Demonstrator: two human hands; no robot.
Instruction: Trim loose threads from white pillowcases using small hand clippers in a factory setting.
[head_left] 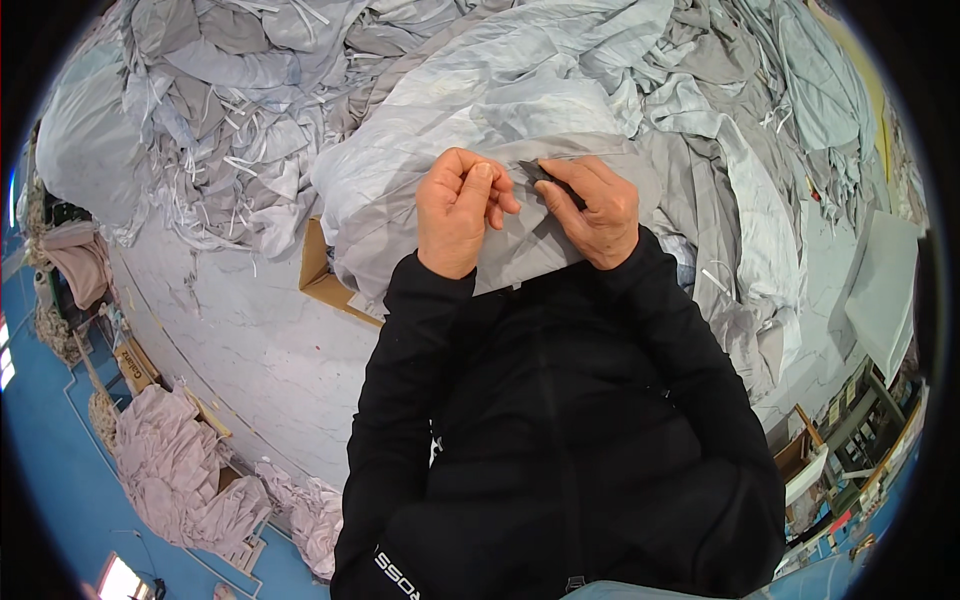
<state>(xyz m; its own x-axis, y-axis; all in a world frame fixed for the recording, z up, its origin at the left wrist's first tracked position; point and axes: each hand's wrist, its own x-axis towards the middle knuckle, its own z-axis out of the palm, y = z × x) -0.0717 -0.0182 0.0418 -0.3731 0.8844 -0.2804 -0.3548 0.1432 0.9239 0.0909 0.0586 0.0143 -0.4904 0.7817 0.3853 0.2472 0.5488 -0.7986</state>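
Left hand [455, 212] pinched shut on the edge of a grey fabric piece [520, 245], lying atop the heaped cloth pile [300, 120] on the worktop [250, 340]. Right hand [597, 212] closed around a small dark tool [552, 183], pressed to the same fabric.

Bright even light, soft shadows, sharp centre, fisheye bending, dark vignetted corners
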